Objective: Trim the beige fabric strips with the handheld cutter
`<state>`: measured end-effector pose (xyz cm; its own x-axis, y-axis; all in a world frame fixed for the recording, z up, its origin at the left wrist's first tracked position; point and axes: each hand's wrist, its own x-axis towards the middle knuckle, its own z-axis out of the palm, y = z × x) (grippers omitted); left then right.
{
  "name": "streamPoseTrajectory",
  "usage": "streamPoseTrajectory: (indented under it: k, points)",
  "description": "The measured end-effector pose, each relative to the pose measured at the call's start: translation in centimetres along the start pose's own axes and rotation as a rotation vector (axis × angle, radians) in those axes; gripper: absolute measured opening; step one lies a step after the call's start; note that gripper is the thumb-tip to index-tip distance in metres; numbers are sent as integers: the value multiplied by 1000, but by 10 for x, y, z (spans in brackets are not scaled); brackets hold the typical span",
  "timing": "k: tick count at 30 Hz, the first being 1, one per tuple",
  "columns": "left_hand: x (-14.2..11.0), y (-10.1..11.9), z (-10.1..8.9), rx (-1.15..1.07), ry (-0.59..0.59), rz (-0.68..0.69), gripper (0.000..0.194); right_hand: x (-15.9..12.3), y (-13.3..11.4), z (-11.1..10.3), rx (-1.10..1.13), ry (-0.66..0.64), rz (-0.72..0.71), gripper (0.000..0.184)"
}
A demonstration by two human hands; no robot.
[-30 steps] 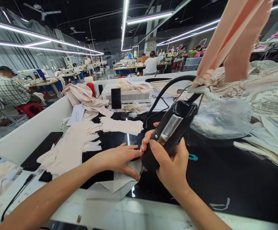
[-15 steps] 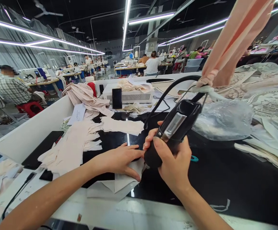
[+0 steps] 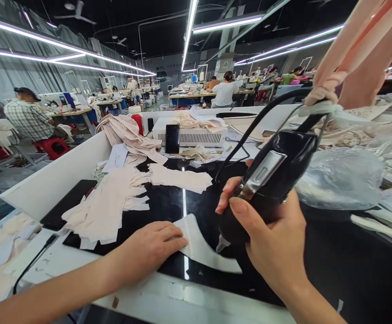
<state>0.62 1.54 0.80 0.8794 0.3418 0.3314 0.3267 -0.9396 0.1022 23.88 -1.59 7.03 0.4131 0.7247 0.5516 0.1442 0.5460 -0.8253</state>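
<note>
A pale, curved fabric piece (image 3: 204,254) lies on the glossy black work surface (image 3: 199,234). My left hand (image 3: 155,247) has thumb and fingers closed on its left end. My right hand (image 3: 270,238) is wrapped round a black corded hand tool (image 3: 266,175) with a silver lever on its side. The tool's metal tip (image 3: 222,244) points down beside the fabric's inner curve; whether it touches is unclear. From above, a knotted pink cloth strip (image 3: 327,90) is tied to the tool's cord end.
Stacked pale fabric pieces (image 3: 98,207) lie at left, beside a black phone-like slab (image 3: 67,204). Behind stand an upright phone (image 3: 172,138) and a vented white box (image 3: 199,137). Clear plastic (image 3: 341,177) bulges at right. White side walls (image 3: 57,180) edge the workplace; people sit beyond.
The fabric has opened out from a folded heap into a curved shape. My left hand has drawn toward me, and the tool in my right hand has moved right, away from it.
</note>
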Motion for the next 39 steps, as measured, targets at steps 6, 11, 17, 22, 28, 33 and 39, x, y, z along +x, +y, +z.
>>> streamPoseTrajectory:
  k: [6, 11, 17, 22, 28, 33, 39]
  points:
    - [9, -25, -7, -133, 59, 30, 23, 1, -6, -3, -200, -43, -56, 43]
    - [39, -32, 7, -147, 50, -31, 27, -4, -1, 1, -90, -13, -53, 42]
    - [63, -40, 29, -56, -35, 66, 28, -14, -3, -2, 99, -4, 1, 41]
    - [58, -42, 32, -29, -25, 113, 25, -21, -7, -12, 101, -29, 32, 39]
    - [48, -40, 31, -21, 53, 123, 20, -26, -6, -14, 129, 63, 41, 39]
    - [48, -34, 26, -3, -3, 109, 20, -21, -6, -20, 181, 25, 80, 44]
    - [47, -33, 25, 4, 25, 98, 22, 3, -7, -6, 201, 83, 104, 37]
